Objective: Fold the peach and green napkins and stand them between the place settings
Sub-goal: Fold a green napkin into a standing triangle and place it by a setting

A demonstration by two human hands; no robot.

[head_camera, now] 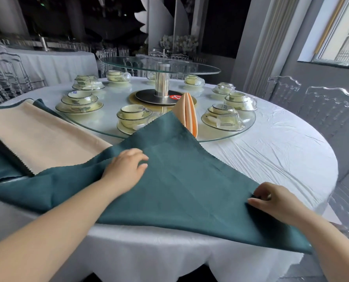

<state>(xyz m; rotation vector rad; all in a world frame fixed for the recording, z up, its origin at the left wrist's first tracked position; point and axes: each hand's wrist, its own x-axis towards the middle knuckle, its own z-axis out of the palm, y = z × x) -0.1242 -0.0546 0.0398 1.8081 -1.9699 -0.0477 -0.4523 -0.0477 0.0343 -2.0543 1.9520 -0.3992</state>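
Napkins of peach colour [47, 139] lie flat at the left on the tabletop [271, 143]. Your left hand [126, 169] rests with relaxed fingers on the green napkin [179, 184], which is spread as a triangle at the near edge. Behind its far tip a folded peach napkin [187, 112] stands between the place settings [135, 117]. Your right hand [271, 200] pinches the green napkin's right corner.

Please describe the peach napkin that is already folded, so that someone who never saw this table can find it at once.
On the white-clothed round table, look at the near edge of the lower glass turntable. There the folded peach napkin stands between two place settings, just behind the tip of the green napkin. It alone stands upright, pleated and pointed.
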